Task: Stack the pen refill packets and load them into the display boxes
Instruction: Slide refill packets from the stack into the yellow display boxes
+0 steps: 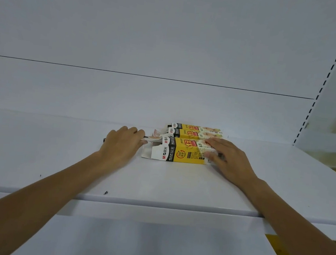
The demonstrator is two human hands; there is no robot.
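Observation:
Three yellow and white display boxes lie on their sides on a white shelf [157,184]. The nearest display box [183,152] has its left end flap open. Two more display boxes [193,131] lie behind it, close to the back wall. My left hand [121,145] is at the open left end of the near box, fingers closed on a thin bundle of pen refill packets [151,139] that runs into the box. My right hand [226,157] rests flat on the right end of the near box, pressing it down.
The shelf's front edge [155,204] runs across the view, with a lower white shelf [150,246] below. A slotted upright [323,85] stands at the right. A white back panel [151,42] rises behind the boxes.

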